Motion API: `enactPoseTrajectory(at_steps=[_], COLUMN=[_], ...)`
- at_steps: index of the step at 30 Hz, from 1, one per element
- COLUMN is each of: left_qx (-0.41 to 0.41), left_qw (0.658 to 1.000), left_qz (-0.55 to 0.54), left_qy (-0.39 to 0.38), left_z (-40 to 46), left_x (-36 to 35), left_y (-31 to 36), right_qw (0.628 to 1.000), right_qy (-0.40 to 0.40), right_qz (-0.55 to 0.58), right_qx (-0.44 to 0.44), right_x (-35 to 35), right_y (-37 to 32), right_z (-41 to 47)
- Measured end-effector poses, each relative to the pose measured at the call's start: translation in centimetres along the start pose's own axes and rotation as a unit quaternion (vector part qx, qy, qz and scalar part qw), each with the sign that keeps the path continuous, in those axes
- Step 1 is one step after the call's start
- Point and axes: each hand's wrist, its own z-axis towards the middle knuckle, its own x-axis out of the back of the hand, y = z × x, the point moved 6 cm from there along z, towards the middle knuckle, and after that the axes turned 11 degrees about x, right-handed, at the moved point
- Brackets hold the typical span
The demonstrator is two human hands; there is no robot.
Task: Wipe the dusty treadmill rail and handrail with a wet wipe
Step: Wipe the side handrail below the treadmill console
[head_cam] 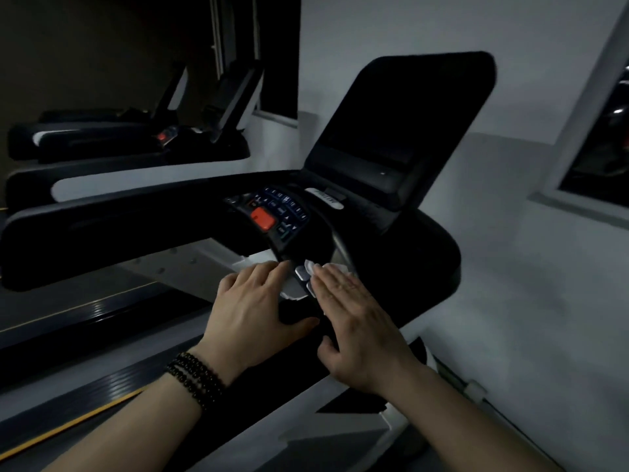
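The black treadmill handrail (pixel 439 264) curves round the console in dim light. Both my hands lie flat on its near part. My left hand (pixel 252 304), with a dark bead bracelet on the wrist, has its fingers spread. My right hand (pixel 354 318) lies just right of it, palm down. A white wet wipe (pixel 292 289) shows between the two hands, and another white bit (pixel 335 267) peeks out past my right fingertips. Both hands press on the wipe; how far it runs under them is hidden. The grey side rail (pixel 102 379) runs along the belt at lower left.
The control panel with a red stop button (pixel 262 218) sits just beyond my fingers, and the dark tilted screen (pixel 401 131) rises behind it. Two more treadmills (pixel 136 137) stand at the far left. A white wall and window frame (pixel 585 137) are on the right.
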Motion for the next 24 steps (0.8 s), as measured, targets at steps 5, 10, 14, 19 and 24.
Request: enactPoseTrajectory(at_steps=[5,10,14,19,24], left_qx=[-0.038,-0.07,-0.078,-0.065,-0.046], left_qw=[0.999,0.997,0.996,0.997,0.997], left_qz=[-0.004,-0.005,0.001,0.005,0.009], left_qy=[-0.003,-0.015,-0.032,-0.034,-0.068], left_z=[1.7,2.4,2.9,3.4,3.5], left_x=[0.0,-0.5,-1.9,-3.7,-6.5], left_y=[3.1,5.5,6.9,8.2,8.4], right_qw=[0.999,0.998,0.997,0.997,0.997], right_qy=[-0.005,0.0,-0.004,-0.012,-0.026], right_qz=[-0.023,-0.041,-0.04,-0.027,-0.006], right_qx=[-0.026,-0.054,-0.068,-0.067,-0.071], right_x=[2.1,3.3,3.1,2.6,1.4], right_y=[1.7,3.1,4.5,6.8,8.4], right_z=[-1.0,-2.5,-3.7,-4.5,-5.2])
